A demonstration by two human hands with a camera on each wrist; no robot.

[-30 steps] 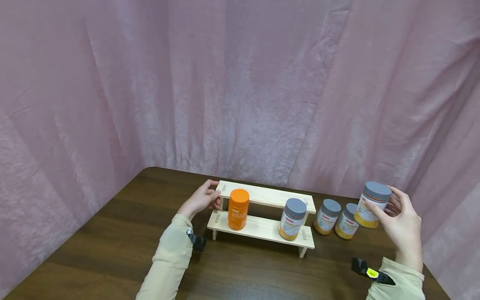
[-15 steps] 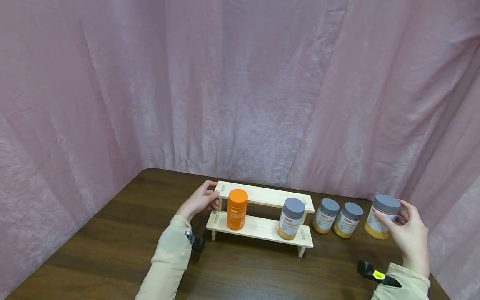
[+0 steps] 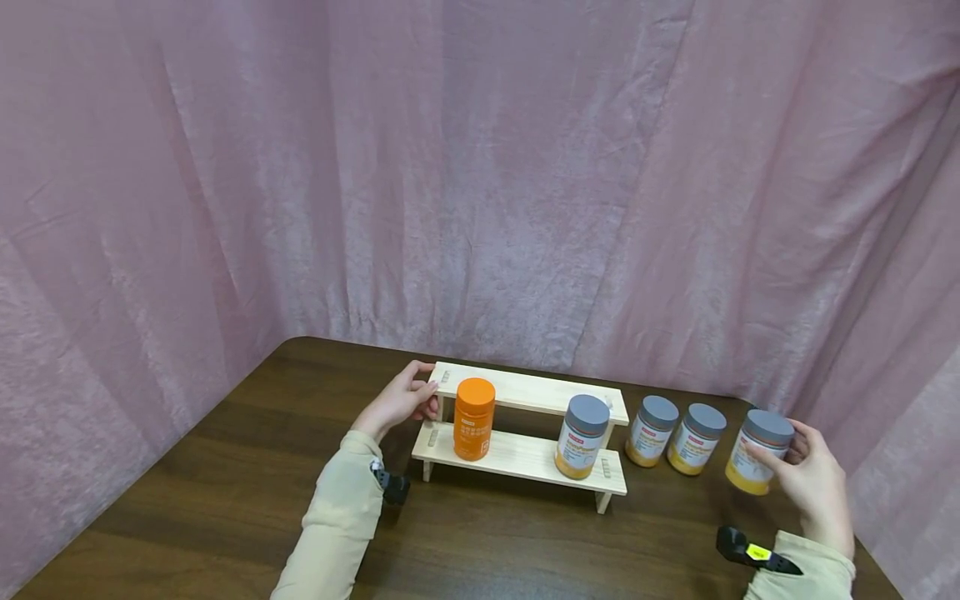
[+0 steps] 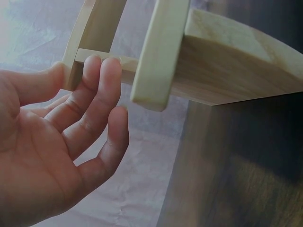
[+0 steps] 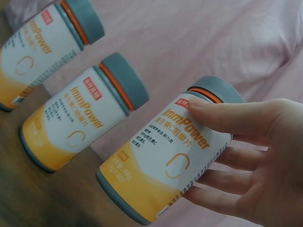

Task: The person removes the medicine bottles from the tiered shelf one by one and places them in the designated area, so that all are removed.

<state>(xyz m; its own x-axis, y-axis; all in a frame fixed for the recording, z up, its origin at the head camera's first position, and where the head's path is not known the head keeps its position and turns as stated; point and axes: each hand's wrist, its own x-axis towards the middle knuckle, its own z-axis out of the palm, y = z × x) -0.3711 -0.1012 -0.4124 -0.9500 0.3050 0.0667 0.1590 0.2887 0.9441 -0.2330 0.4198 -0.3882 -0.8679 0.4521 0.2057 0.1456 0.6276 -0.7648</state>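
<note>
My right hand point(image 3: 813, 483) grips a vitamin bottle point(image 3: 753, 458) with a grey lid and a white-and-yellow label. In the right wrist view the thumb point(image 5: 222, 113) lies across the label near the lid, with the fingers behind. The bottle stands upright close over the table, at the right end of a row with two matching bottles point(image 3: 651, 433) point(image 3: 694, 442). At the left end of a two-tier wooden shelf point(image 3: 525, 389), my left hand point(image 3: 397, 402) pinches the upper board point(image 4: 78, 61) between thumb and fingers.
On the lower board point(image 3: 517, 454) stand an orange bottle point(image 3: 474, 429) at left and a grey-lidded bottle point(image 3: 581, 442) at right. The dark wooden table point(image 3: 480, 550) runs back to a pink curtain point(image 3: 480, 183).
My right hand has brought the held bottle down and slightly right, from in front of the neighbouring bottle to the row's end. My left hand stays at the shelf.
</note>
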